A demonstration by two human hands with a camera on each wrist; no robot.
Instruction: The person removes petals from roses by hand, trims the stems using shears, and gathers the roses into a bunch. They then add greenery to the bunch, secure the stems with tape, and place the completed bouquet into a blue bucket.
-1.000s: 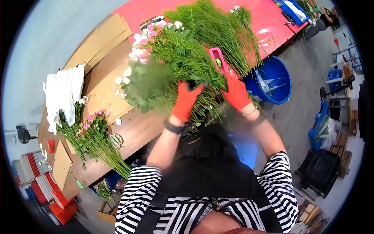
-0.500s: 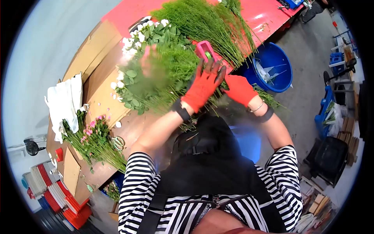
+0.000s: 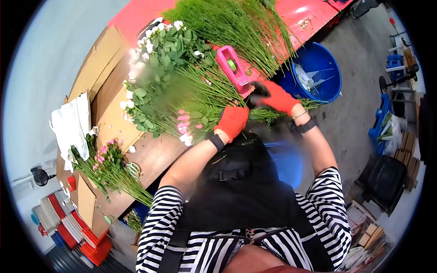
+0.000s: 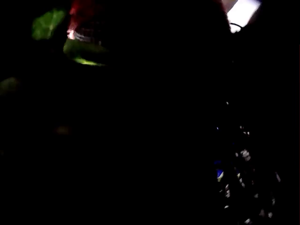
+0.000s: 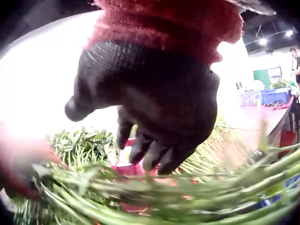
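Note:
My left hand, in a red glove with a dark palm, grips a bunch of flower stems. The bunch lies sideways: its pink and white blooms are left of the hand and the stems stick out to the right. My right hand, gloved alike, is by the front end of a pink tape dispenser with a green roll. In the right wrist view its fingers hang loosely bent above the stems, holding nothing. The left wrist view is nearly all dark, with a leaf showing.
White roses and loose greenery lie on the table behind the bunch. A blue bucket stands at the right edge. Pink flowers, a white cloth and cardboard are on the left.
The bunch has swung down from upright to lying sideways, stems to the right. The left hand, spread over the stems half a second ago, now grips them; the right has moved beside the dispenser.

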